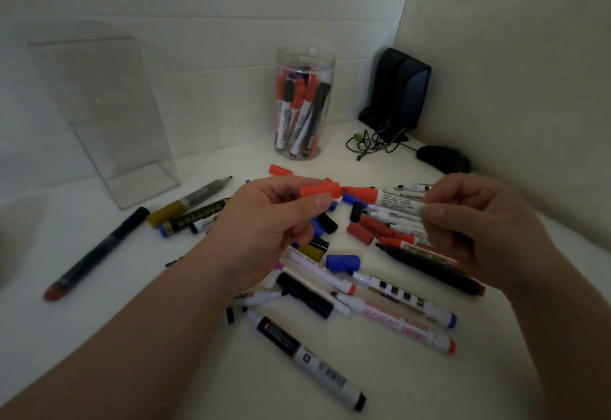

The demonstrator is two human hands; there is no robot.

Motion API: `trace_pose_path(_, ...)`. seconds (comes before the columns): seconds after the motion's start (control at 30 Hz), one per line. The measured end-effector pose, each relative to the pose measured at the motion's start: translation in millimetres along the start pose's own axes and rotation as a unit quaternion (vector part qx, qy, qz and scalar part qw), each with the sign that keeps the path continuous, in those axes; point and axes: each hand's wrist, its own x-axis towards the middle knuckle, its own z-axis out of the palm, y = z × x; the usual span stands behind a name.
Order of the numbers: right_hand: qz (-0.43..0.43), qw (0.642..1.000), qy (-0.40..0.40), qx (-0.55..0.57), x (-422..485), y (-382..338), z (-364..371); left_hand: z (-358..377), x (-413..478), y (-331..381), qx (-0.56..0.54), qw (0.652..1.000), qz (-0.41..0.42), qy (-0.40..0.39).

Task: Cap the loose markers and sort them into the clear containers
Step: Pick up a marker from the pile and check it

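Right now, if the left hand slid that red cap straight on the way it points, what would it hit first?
The red end of the marker the right hand pinches. The red cap in the left hand aims at it; they look almost touching, though depth is unclear.

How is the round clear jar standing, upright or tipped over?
Upright. The round jar stands on its base on the table, mouth up, with the markers inside standing on end.
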Motion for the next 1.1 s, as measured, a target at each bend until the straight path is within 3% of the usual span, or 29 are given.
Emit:
trace_pose_path(0.13, 0.008, 0.998, -0.014, -0.055, -3, -1, -2, 1, -2, 2, -0.001, 1.000, 0.007, -0.019)
trace_pose_path(0.37, -0.006, 1.000, -0.011, -0.017, -4, -3, -7, -2, -4, 5, 0.002, 0.999, -0.001, -0.054)
trace_pose_path(0.53, 0.002, 0.997, -0.005, -0.083, -5, -4, -5, -1, -5, 5, 0.013, 0.998, 0.000, -0.066)
trace_pose_path(0.83, 0.002, 0.987, -0.010, -0.160, -12, -14, 18, 0, -8, 0, 0.136, 0.987, 0.011, -0.088)
trace_pose_path(1.1, -0.150, 0.903, 0.005, -0.403, -15, -8, 32, 13, -16, 10, 0.228, 0.965, 0.034, -0.129)
